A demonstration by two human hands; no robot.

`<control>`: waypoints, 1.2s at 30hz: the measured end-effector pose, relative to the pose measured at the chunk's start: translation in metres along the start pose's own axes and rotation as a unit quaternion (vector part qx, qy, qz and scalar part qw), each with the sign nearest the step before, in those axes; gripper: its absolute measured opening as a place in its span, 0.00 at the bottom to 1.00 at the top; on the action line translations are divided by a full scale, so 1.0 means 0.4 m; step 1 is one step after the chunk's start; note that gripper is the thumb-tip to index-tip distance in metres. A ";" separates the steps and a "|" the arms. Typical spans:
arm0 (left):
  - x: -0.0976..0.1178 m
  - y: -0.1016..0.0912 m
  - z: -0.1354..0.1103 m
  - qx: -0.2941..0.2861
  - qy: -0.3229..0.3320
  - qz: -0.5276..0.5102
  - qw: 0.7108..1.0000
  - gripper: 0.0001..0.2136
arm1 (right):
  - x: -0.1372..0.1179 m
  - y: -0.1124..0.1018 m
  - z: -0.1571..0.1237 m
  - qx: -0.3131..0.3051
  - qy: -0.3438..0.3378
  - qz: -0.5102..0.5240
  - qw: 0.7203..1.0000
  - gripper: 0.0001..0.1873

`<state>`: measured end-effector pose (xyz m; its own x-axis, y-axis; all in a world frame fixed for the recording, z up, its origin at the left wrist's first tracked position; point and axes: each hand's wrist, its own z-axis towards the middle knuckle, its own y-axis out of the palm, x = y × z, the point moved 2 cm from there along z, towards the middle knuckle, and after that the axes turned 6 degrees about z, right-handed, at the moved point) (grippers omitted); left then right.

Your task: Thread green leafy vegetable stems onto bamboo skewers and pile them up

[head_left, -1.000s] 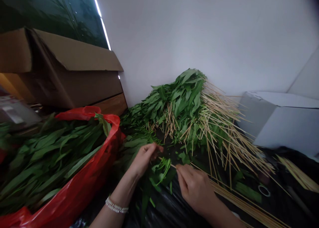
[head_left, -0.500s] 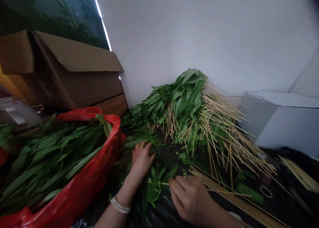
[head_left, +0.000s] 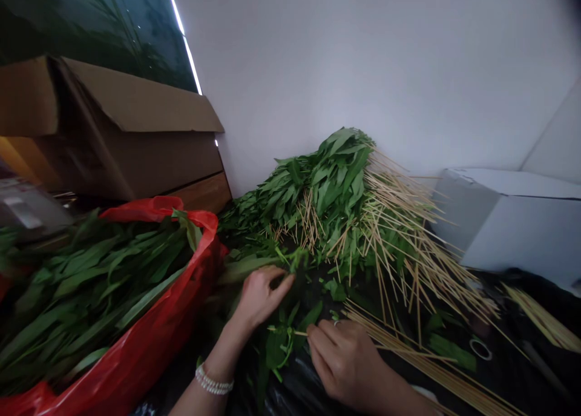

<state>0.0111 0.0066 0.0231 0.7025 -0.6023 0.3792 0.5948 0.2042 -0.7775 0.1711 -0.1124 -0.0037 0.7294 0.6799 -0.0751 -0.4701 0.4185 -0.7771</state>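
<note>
My right hand (head_left: 340, 355) pinches a thin bamboo skewer (head_left: 300, 333). Green leafy stems (head_left: 280, 346) are threaded on the skewer, whose tip pokes out to their left. Up and to the left, my left hand (head_left: 263, 295) has its thumb and fingers closed around a leafy green stem (head_left: 295, 260), blurred by motion; its fingertips are partly hidden. Loose greens (head_left: 247, 267) lie just beyond that hand on black plastic sheeting (head_left: 295, 392). Several bare skewers (head_left: 422, 367) lie beside my right hand.
A red plastic bag (head_left: 181, 301) full of long leaves stands at the left, before an open cardboard box (head_left: 167, 155). Skewered greens (head_left: 340, 168) are heaped against the wall, sticks fanning right. A white box (head_left: 521, 222) and a tape roll (head_left: 480, 349) sit at the right.
My left hand has come up from the loose greens and shifted slightly right, with a leafy stem now at its fingers. My right hand keeps the skewer in nearly the same place.
</note>
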 end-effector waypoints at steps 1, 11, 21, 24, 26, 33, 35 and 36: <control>0.005 0.002 -0.003 -0.030 0.007 -0.012 0.999 0.13 | 0.001 -0.001 0.001 -0.001 -0.001 -0.001 1.000 0.08; 0.017 0.039 -0.007 -0.010 0.010 -0.099 0.995 0.09 | -0.008 0.010 -0.004 -0.022 -0.015 -0.007 1.000 0.07; 0.048 0.007 0.053 -0.124 0.000 -0.068 0.990 0.10 | -0.015 0.037 -0.017 -0.045 -0.077 -0.019 0.996 0.05; 0.066 0.016 0.080 -0.152 0.022 -0.021 0.988 0.11 | -0.013 0.040 -0.015 -0.044 -0.074 -0.021 0.996 0.04; 0.071 0.046 0.090 -0.171 0.030 0.033 0.984 0.12 | -0.010 0.040 -0.013 -0.040 -0.079 -0.027 0.996 0.05; 0.050 0.150 0.078 -0.178 0.009 0.172 0.969 0.13 | 0.000 0.041 -0.012 -0.015 -0.061 -0.030 0.998 0.07; 0.040 0.152 0.071 -0.169 0.010 0.156 0.973 0.11 | -0.002 0.037 -0.010 -0.011 -0.067 -0.032 0.997 0.07; 0.035 0.148 0.069 -0.161 0.011 0.141 0.977 0.11 | -0.002 0.034 -0.008 -0.009 -0.066 -0.032 0.997 0.08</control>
<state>0.0671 0.0317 -0.0038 0.8099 -0.5741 0.1200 0.2238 0.1134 -0.9680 0.1658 -0.1093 -0.0161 0.6854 0.7258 0.0578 -0.4140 0.4538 -0.7891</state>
